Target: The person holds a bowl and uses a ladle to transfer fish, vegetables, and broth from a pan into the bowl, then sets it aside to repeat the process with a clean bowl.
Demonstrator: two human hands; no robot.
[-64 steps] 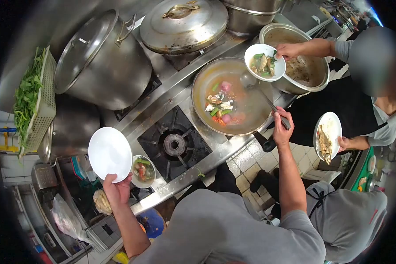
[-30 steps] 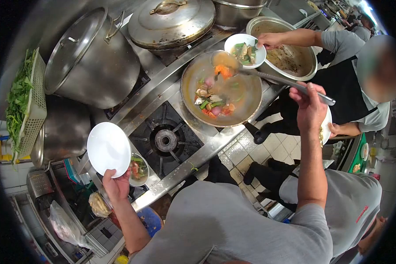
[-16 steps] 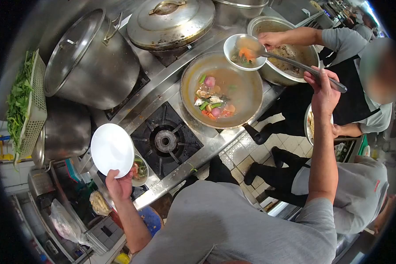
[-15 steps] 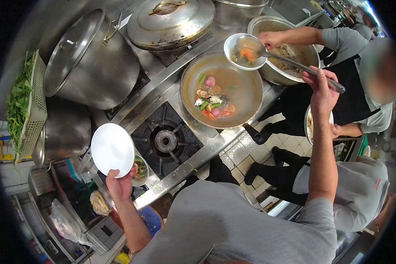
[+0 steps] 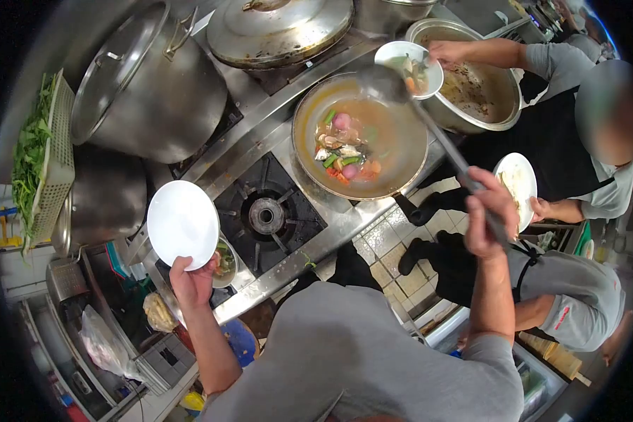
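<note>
My left hand [image 5: 192, 280] grips the lower edge of a white plate [image 5: 183, 224], held tilted over the stove's near left corner. Fingers of my right hand [image 5: 491, 211] are wrapped round the long handle of a metal ladle [image 5: 439, 130], smeared by motion. Its bowl hangs above the far rim of a wide wok [image 5: 304, 165]. Brown broth with red onion, green pods and tomato pieces [image 5: 344, 151] lies in the wok. Beside the ladle, a co-worker's hand [image 5: 449, 53] holds a white bowl [image 5: 409, 67] of soup with green leaves and orange pieces.
A bare burner [image 5: 266, 214] lies left of the wok, whose handle [image 5: 409, 209] juts toward me. Large pots [image 5: 155, 91] and a lidded pan [image 5: 281, 32] stand behind. The co-worker also holds a plate of food [image 5: 517, 186]. A crate of greens [image 5: 56, 162] is far left.
The ladle has drawn back from the co-worker's bowl, and my right hand has come down toward me. The bowl has shifted slightly right. My left hand still holds the plate.
</note>
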